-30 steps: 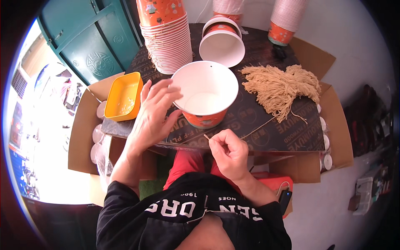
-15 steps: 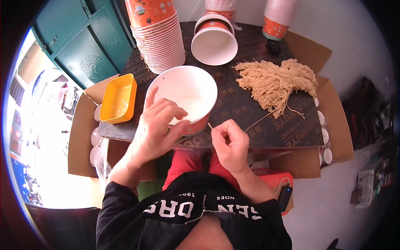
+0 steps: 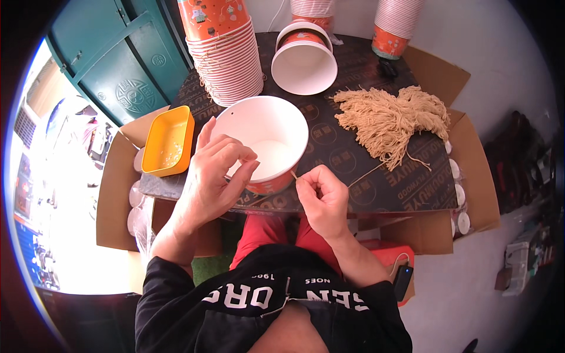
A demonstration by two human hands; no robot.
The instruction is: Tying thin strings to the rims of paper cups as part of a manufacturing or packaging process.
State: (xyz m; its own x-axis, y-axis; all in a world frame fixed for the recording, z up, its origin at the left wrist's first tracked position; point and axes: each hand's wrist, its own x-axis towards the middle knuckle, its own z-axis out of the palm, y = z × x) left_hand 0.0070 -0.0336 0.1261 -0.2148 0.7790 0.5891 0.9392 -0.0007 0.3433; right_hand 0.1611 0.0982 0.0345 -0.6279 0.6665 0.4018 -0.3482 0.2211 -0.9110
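Note:
A white-lined paper bucket (image 3: 268, 126), orange outside, stands upright near the table's front edge, a small hole below its rim on the left. My left hand (image 3: 218, 170) is at its near left side, thumb and forefinger brought together over the rim; anything between them is too small to make out. To the right of the bucket, my right hand (image 3: 323, 197) pinches a beige cord (image 3: 366, 175). One short end sticks out past the fingers toward the bucket wall; the other runs back to a heap of beige cords (image 3: 391, 120) on the right.
A yellow tray (image 3: 168, 144) with small white bits sits at the table's left. Behind stands a tall stack of orange buckets (image 3: 226, 65), with another bucket (image 3: 304, 66) lying on its side. More stacks (image 3: 393, 29) are at the back. Cardboard boxes (image 3: 479, 170) flank the dark table (image 3: 329, 153).
My left thumb and forefinger have closed toward each other, and the hand has shifted slightly left. My right hand has moved slightly, still pinching the cord.

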